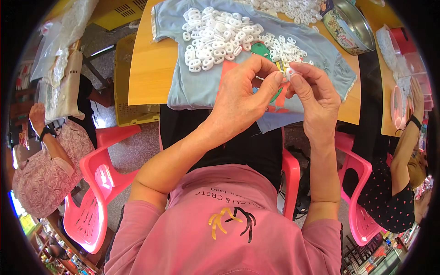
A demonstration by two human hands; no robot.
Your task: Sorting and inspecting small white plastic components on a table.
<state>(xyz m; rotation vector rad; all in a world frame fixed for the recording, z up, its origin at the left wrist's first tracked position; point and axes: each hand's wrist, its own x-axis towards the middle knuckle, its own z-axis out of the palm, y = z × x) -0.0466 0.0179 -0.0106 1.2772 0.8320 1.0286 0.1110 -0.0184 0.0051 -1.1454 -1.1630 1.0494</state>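
Between my fingertips, over the table, is a small white plastic piece [290,72] with a hole in it. My right hand [316,96] pinches it between thumb and fingers. My left hand [250,89] comes in from the other side, its thumb and forefinger closed at the piece's edge; what they grip is too small to make out. Beyond my left hand lies a large heap of white two-holed oval pieces [215,41]. A smaller heap of little white pieces [286,48] sits just past my fingertips. Both rest on a light blue printed shirt [192,89] spread over the wooden table [153,68].
A round metal tin [350,27] stands at the far right, beside another heap of white pieces [293,9]. A yellow crate [128,78] is left of the table. Pink chairs [103,178] flank me. People work on both sides, one arm [403,142] reaching at the right.
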